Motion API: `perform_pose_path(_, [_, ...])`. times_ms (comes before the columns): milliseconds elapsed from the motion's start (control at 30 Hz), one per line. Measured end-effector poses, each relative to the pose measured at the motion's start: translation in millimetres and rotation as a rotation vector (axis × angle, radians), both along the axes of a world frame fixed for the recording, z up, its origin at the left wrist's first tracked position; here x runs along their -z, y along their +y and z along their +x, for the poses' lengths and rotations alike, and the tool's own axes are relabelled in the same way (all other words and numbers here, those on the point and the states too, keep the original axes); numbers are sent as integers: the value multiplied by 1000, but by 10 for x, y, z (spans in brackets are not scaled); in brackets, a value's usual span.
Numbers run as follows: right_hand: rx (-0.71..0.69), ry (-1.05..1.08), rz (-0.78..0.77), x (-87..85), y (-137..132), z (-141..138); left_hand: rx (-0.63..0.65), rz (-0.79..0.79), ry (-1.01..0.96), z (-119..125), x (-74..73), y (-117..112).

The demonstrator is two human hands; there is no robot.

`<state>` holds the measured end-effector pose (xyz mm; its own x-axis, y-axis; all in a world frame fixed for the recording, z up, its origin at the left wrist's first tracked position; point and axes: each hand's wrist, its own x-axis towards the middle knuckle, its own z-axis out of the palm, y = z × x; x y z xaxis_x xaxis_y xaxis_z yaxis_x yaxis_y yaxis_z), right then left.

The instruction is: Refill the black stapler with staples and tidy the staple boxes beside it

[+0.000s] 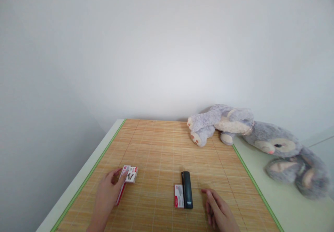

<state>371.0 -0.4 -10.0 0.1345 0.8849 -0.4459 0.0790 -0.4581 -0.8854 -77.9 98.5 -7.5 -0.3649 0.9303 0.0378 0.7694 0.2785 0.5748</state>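
On the left of the mat is a white and red cardboard stapler box (131,175) with a stapler pictured on it. My left hand (106,191) grips its left part, thumb on top and fingers around the far side, hiding some of it. A black stapler (187,190) lies lengthwise near the middle front. Against its left side rests a small white and red box (179,196), flat on the mat. Just right of the stapler, apart from it, my right hand (217,209) holds nothing visible; its index finger and thumb are extended loosely and the other fingers curl under.
A bamboo mat (156,148) with green edging covers most of the white table (294,204). At the back right a grey plush rabbit (235,120) lies on its side, partly over the mat. A plain white wall (156,51) stands behind the table.
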Motion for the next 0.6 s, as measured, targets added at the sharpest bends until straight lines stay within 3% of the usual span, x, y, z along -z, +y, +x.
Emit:
perform_pose_path(167, [-15, 7, 2, -5, 14, -5, -19, -35, 19, 119, -88, 129])
perform_pose_path(333, [-25, -7, 67, -6, -5, -42, -122, 24, 54, 282, -443, 145])
perform_pose_path(400, [-19, -24, 89, -1, -8, -94, -103, 26, -43, 545, -586, 75])
perform_pose_path(467, [-23, -56, 120, 3, 6, -160, 61, -13, -253, 947, -644, -41])
perform_pose_path(600, [-102, -171, 209, -11, 82, -304, 291, -125, -434, 1786, -463, -292])
